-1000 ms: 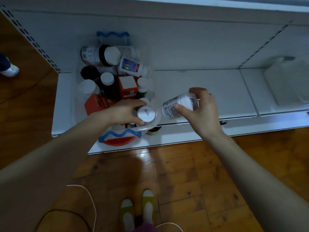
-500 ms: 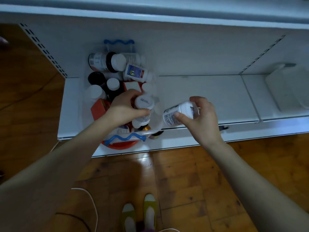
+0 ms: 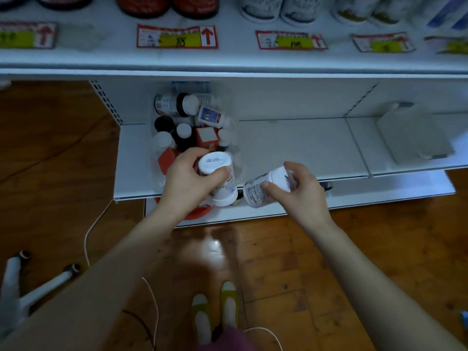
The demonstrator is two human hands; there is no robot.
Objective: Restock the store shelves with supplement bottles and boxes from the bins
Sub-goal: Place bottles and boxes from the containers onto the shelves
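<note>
1. Wooden floor (image 3: pixel 379 249); white lower shelf (image 3: pixel 291 145) carries the clear bin (image 3: pixel 235 138) at left.
2. Left hand (image 3: pixel 187 181) grip clasps a white bottle (image 3: pixel 217 173) above the bin's near edge.
3. Right hand (image 3: pixel 301 191) grip clasps a tilted bottle (image 3: pixel 263 190) just right.
4. Rigid, probably light, smooth plastic: grasp around the body.

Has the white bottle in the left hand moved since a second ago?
Yes. The left hand has lifted the white bottle up out of the clear bin; it was down among the bin's contents before.
</note>
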